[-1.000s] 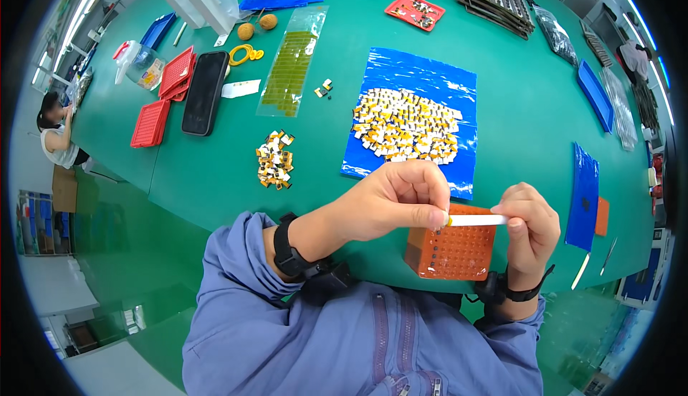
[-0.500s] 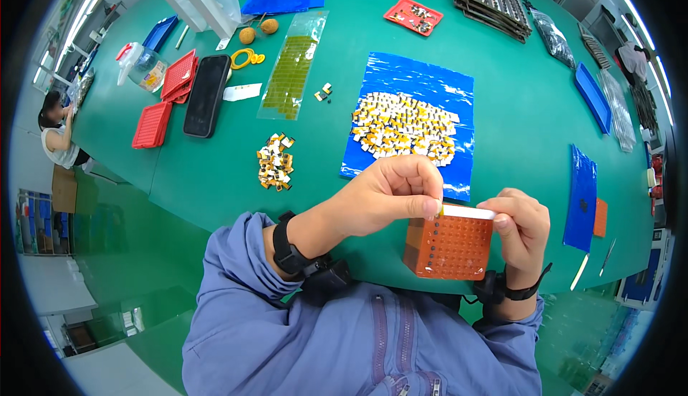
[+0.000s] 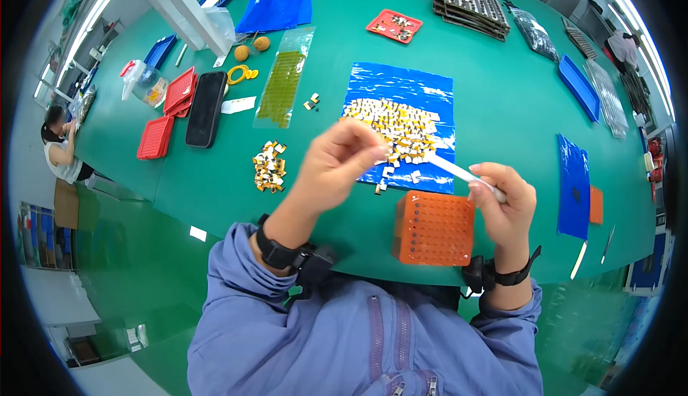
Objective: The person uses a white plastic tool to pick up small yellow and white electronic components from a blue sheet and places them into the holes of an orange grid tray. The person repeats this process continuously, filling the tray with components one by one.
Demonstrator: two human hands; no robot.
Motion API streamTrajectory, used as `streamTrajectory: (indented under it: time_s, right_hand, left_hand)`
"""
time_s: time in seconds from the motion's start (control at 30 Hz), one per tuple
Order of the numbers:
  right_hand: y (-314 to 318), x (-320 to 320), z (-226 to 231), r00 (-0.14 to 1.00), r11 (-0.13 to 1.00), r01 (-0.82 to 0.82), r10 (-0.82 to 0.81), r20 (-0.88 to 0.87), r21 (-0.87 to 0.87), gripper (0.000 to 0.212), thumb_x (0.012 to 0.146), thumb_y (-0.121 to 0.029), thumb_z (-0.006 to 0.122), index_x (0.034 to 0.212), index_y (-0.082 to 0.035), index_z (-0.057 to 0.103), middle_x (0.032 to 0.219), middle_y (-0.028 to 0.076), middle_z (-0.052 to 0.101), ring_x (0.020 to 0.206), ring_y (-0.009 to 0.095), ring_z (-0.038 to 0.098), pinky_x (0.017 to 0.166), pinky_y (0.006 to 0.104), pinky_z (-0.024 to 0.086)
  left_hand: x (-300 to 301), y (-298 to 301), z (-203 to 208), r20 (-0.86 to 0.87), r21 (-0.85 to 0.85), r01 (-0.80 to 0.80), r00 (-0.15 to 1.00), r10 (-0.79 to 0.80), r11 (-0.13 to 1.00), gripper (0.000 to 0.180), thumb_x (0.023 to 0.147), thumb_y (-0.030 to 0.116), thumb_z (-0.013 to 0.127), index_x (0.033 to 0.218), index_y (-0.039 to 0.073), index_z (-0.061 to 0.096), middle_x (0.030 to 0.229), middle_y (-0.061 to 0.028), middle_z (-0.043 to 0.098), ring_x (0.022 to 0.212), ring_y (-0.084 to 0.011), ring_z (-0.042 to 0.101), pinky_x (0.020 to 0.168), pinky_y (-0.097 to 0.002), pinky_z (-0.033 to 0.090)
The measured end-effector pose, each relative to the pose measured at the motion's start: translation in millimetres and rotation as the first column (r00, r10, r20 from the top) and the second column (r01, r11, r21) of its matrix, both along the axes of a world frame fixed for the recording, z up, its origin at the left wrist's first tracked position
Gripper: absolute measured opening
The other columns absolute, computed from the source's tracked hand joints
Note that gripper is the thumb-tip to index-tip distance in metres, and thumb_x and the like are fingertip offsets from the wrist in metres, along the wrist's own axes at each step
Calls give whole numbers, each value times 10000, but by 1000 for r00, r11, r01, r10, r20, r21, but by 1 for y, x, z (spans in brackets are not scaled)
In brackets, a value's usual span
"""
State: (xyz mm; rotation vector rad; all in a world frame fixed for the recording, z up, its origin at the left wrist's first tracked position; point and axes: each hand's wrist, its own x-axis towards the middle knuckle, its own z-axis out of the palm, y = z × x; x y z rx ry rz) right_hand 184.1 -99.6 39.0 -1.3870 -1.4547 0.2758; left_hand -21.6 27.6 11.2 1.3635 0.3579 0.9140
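nearest the body, an orange block (image 3: 433,231) with rows of small holes sits by the edge of the green table (image 3: 344,242), and just beyond it the right hand (image 3: 505,202) has thumb and fingers clamped on a white stick (image 3: 459,170) that slants over toward the loose pile of small white-and-yellow pieces (image 3: 405,127). the left hand (image 3: 333,163) hangs by that pile, thumb and forefinger close, though whether they grip anything i cannot tell. the pile lies on a blue sheet (image 3: 401,80), and farther off is a red tray (image 3: 380,25).
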Motion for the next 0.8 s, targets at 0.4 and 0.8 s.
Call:
streamTrajectory:
  time_s: [0.4, 0.8]
  right_hand:
    - [-6, 6, 6, 979, 995, -92, 99, -179, 49, 87, 725, 26, 627, 793, -16, 593, 639, 10, 560, 547, 39, 485, 470, 172, 348]
    - [-3, 9, -1, 967, 996, -85, 90, -239, 31, 75, 737, 10, 628, 797, -16, 592, 576, -26, 504, 524, 16, 419, 451, 167, 299]
  left_hand:
    - [-69, -4, 4, 434, -288, 172, 900, -32, 942, 99, 854, 155, 535, 884, 104, 456, 759, -13, 498, 726, -125, 477, 701, -289, 416]
    - [-70, -18, 12, 318, -159, 80, 948, -25, 984, 109, 849, 115, 543, 872, 75, 444, 733, 6, 491, 679, -91, 476, 688, -269, 423]
